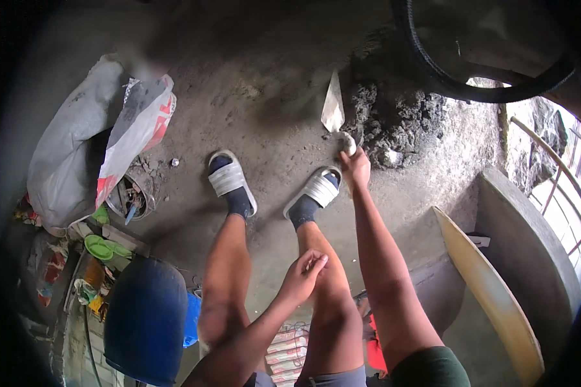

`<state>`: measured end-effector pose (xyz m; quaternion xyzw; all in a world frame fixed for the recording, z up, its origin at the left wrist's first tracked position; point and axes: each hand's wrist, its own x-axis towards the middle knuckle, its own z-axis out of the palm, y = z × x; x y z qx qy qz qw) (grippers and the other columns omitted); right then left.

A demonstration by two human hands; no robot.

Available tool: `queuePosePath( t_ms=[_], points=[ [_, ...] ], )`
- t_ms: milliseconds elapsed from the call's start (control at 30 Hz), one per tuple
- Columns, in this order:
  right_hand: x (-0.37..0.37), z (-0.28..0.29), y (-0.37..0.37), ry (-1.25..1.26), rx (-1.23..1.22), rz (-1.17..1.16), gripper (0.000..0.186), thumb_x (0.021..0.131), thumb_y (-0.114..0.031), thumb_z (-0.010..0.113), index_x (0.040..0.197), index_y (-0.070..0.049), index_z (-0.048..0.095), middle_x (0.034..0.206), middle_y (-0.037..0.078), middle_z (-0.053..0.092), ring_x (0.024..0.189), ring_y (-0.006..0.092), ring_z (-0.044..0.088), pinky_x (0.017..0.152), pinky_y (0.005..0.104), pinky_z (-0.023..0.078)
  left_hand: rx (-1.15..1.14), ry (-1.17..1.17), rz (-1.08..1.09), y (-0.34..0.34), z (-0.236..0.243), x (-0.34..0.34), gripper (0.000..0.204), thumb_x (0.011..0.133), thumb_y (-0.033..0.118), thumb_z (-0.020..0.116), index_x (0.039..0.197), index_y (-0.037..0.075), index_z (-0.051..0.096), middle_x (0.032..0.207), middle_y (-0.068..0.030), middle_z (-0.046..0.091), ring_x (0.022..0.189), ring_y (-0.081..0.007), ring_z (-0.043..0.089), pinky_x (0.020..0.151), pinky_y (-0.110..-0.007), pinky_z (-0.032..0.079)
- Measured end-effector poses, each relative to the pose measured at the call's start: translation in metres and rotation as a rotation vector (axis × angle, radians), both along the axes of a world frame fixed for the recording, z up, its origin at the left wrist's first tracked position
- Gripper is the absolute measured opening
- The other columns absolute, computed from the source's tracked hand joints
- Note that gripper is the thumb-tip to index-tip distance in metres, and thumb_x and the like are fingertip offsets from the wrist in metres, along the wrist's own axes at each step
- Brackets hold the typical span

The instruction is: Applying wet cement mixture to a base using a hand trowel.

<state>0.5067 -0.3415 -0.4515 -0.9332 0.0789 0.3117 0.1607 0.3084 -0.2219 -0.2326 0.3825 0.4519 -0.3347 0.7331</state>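
My right hand (355, 169) is wrapped round the handle of a trowel (333, 108), whose pointed metal blade is directed away from me over the rough grey floor. Just right of the blade lies a heap of wet, lumpy mortar (407, 129); the blade seems apart from it. My left hand (303, 276) rests by my right shin, its fingers curled in with nothing visible in them. Both my feet, in white-strapped slides (226, 178) over dark socks, stand on the floor between the hands and the far side.
A white and red sack (139, 122) and a bucket of debris (150, 197) stand left. Nearer are a blue drum (145, 319) and green plastic items (99, 246). A black tyre (490, 93) overhangs the far right. Curved boards (490, 290) stand at right.
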Motion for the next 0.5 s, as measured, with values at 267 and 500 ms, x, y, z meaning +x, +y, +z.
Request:
queuePosePath(
  t_ms=[267, 500],
  points=[
    [-0.017, 0.012, -0.005, 0.121, 0.022, 0.088, 0.047, 0.081, -0.046, 0.07, 0.098, -0.003, 0.061, 0.087, 0.025, 0.067, 0.086, 0.0434, 0.065, 0.074, 0.0496, 0.051, -0.107, 0.086, 0.055, 0.005, 0.006, 0.019, 0.023, 0.101, 0.029, 0.051, 0.102, 0.011, 0.064, 0.089, 0.0041, 0.061, 0.077, -0.0047, 0.053, 0.068, -0.02, 0.041],
    [-0.025, 0.029, -0.048, 0.321, 0.101, 0.087, 0.049, 0.082, -0.043, 0.072, 0.11, -0.004, 0.065, 0.088, 0.016, 0.07, 0.079, 0.0279, 0.068, 0.071, 0.0415, 0.052, -0.066, 0.083, 0.062, 0.011, 0.006, 0.02, 0.025, 0.102, 0.029, 0.05, 0.105, 0.008, 0.063, 0.09, 0.001, 0.062, 0.077, -0.0051, 0.054, 0.067, -0.021, 0.042]
  ],
)
